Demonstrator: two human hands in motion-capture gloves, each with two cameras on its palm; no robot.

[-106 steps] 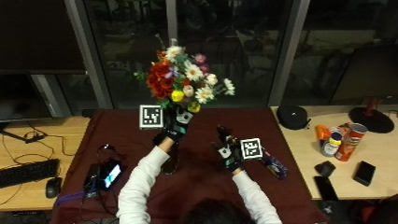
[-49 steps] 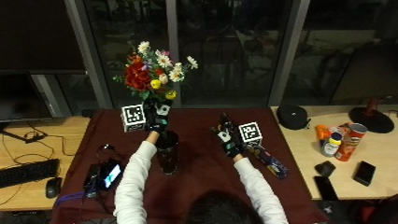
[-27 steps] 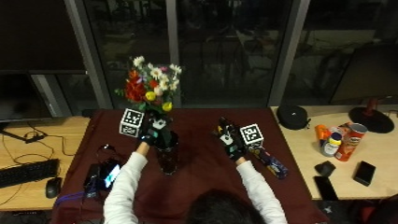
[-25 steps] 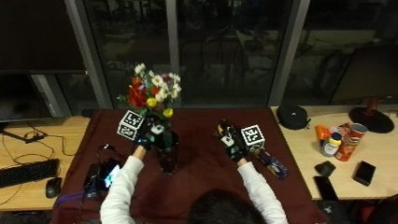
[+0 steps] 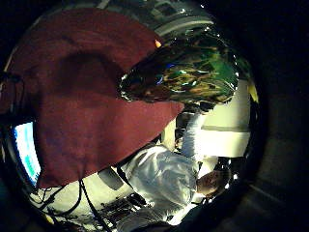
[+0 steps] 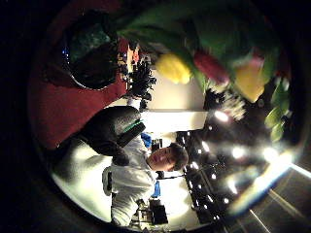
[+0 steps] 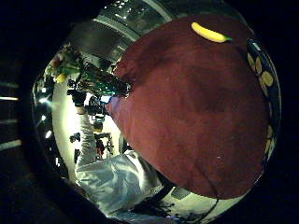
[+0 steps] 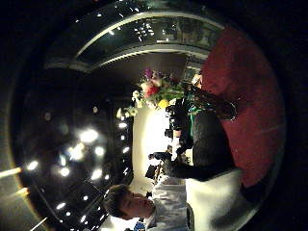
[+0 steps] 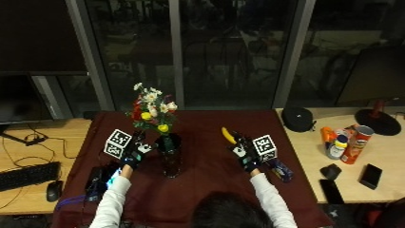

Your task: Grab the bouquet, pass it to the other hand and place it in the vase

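The bouquet (image 9: 152,110) of white, red and yellow flowers stands upright with its stems down in the dark glass vase (image 9: 169,156) on the dark red tablecloth (image 9: 208,192). My left hand (image 9: 135,153) is just left of the vase at the height of its mouth, a small gap away, fingers pointing up and holding nothing. The left palm views show the vase (image 5: 178,72) and the flowers (image 6: 214,58) close by. My right hand (image 9: 244,153) rests on the cloth well right of the vase, fingers relaxed and empty. From there the bouquet (image 8: 154,91) shows above the vase (image 7: 105,83).
A banana (image 9: 226,135) lies just beyond my right hand, and a blue packet (image 9: 282,169) just right of it. A lit tablet (image 9: 104,176) lies near the cloth's left edge. Cans and bottles (image 9: 345,142) and phones (image 9: 370,175) are on the right table.
The bouquet has dropped lower, down into the vase. My left hand has come down and moved a little left, off the stems. The right hand has stayed put.
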